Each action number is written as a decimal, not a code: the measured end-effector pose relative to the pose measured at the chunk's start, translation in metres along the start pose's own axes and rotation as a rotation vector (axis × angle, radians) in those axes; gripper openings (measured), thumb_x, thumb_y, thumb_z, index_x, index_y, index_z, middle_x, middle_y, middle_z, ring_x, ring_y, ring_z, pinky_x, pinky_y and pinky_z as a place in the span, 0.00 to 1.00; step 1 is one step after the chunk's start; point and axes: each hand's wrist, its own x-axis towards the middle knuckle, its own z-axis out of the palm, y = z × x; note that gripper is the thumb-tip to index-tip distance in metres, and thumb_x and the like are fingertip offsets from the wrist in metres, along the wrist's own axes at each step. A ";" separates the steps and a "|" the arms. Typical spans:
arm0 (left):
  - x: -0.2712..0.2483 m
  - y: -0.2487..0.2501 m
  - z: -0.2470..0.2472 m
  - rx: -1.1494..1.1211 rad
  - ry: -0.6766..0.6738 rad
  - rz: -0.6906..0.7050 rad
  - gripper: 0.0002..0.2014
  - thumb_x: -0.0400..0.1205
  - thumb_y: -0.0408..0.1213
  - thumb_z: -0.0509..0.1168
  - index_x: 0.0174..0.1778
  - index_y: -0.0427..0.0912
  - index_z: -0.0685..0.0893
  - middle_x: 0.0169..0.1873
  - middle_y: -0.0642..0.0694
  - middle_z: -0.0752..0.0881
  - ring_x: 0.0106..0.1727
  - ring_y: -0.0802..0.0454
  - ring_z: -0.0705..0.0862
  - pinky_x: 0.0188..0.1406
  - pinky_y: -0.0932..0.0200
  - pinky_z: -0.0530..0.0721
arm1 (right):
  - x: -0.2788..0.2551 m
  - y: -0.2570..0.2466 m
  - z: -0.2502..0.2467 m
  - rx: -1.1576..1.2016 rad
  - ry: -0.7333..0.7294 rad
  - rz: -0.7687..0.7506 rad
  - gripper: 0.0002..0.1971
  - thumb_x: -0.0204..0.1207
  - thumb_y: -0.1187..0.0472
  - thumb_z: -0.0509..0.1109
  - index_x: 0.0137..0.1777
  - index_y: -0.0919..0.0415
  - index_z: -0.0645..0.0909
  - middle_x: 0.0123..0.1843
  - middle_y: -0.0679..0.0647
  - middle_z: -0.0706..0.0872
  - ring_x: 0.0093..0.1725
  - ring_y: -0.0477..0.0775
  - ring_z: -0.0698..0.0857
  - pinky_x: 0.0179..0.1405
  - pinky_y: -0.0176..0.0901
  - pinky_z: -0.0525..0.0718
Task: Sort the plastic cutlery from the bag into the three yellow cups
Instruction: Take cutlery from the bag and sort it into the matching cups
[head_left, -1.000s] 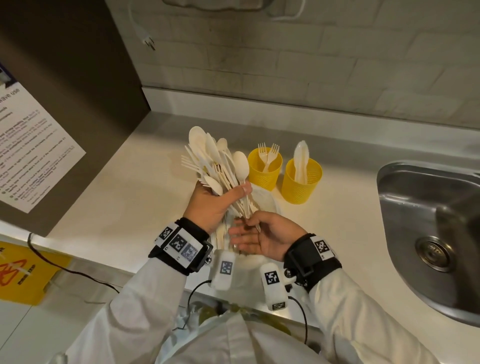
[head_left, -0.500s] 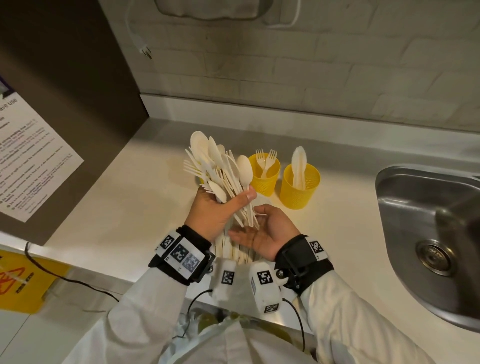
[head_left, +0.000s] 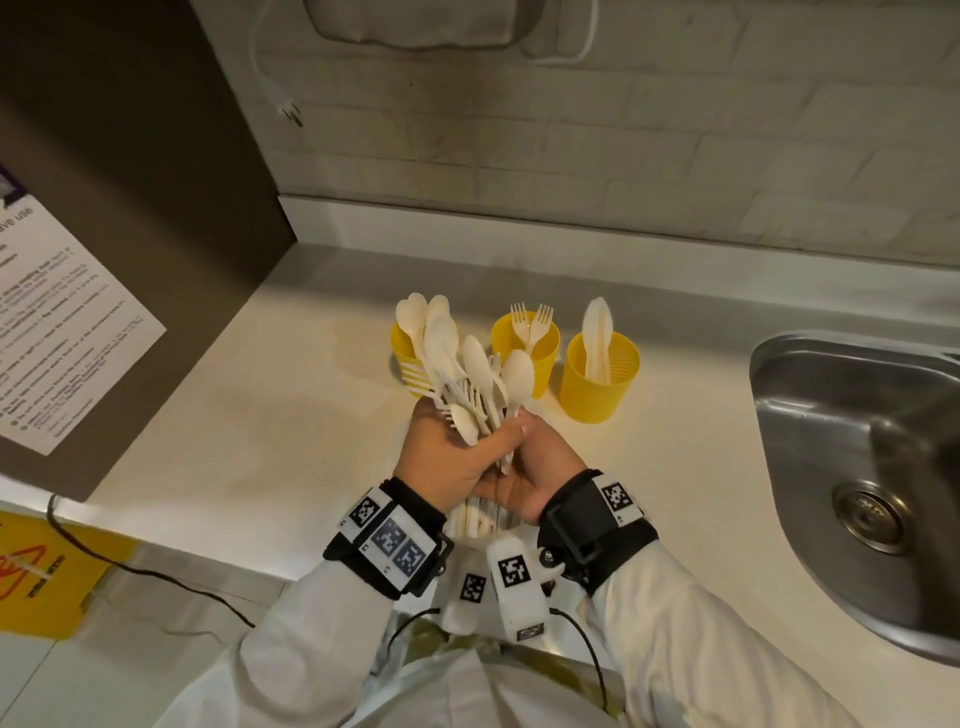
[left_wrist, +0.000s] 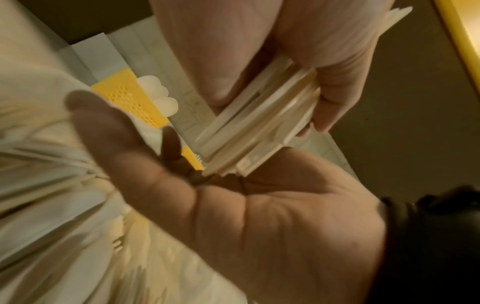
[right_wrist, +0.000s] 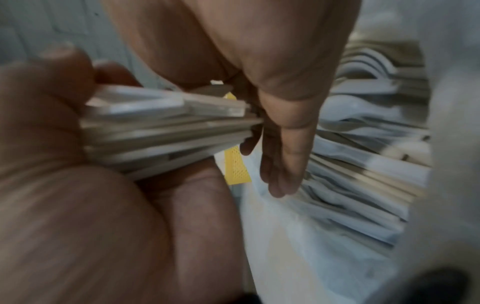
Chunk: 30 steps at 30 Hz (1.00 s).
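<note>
My left hand grips a thick bundle of white plastic cutlery by the handles, spoon bowls and fork tines fanned upward. My right hand is open, its palm against the handle ends. Three yellow cups stand just beyond. The left cup is partly hidden by the bundle. The middle cup holds forks and the right cup holds knives. The white bag with more cutlery lies under my hands.
The white counter runs to a steel sink on the right. At the left is a dark panel with a printed notice. A black cable trails over the front edge. A tiled wall stands behind the cups.
My right hand has moved up from below the bundle and now lies flat against the handle ends. The bundle in my left hand is less fanned and sits nearer the cups.
</note>
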 end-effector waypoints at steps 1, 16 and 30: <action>0.001 0.001 0.001 0.006 -0.014 -0.013 0.24 0.71 0.34 0.82 0.64 0.35 0.88 0.55 0.44 0.94 0.59 0.48 0.92 0.62 0.45 0.90 | 0.000 0.000 0.002 0.023 0.005 0.002 0.20 0.89 0.44 0.58 0.72 0.50 0.84 0.68 0.55 0.90 0.68 0.59 0.87 0.62 0.61 0.88; 0.002 0.004 0.009 0.116 -0.164 -0.014 0.16 0.73 0.46 0.78 0.57 0.53 0.91 0.53 0.56 0.93 0.61 0.59 0.89 0.73 0.51 0.83 | -0.020 -0.016 0.006 0.147 -0.005 -0.086 0.22 0.81 0.45 0.61 0.59 0.55 0.91 0.59 0.56 0.93 0.57 0.56 0.92 0.61 0.54 0.89; 0.030 0.005 -0.002 -0.283 -0.080 -0.060 0.15 0.79 0.44 0.74 0.37 0.35 0.85 0.26 0.40 0.80 0.28 0.43 0.79 0.40 0.49 0.81 | -0.020 -0.031 0.019 -0.378 0.183 -0.214 0.16 0.87 0.57 0.59 0.39 0.58 0.82 0.31 0.54 0.80 0.31 0.51 0.78 0.42 0.48 0.77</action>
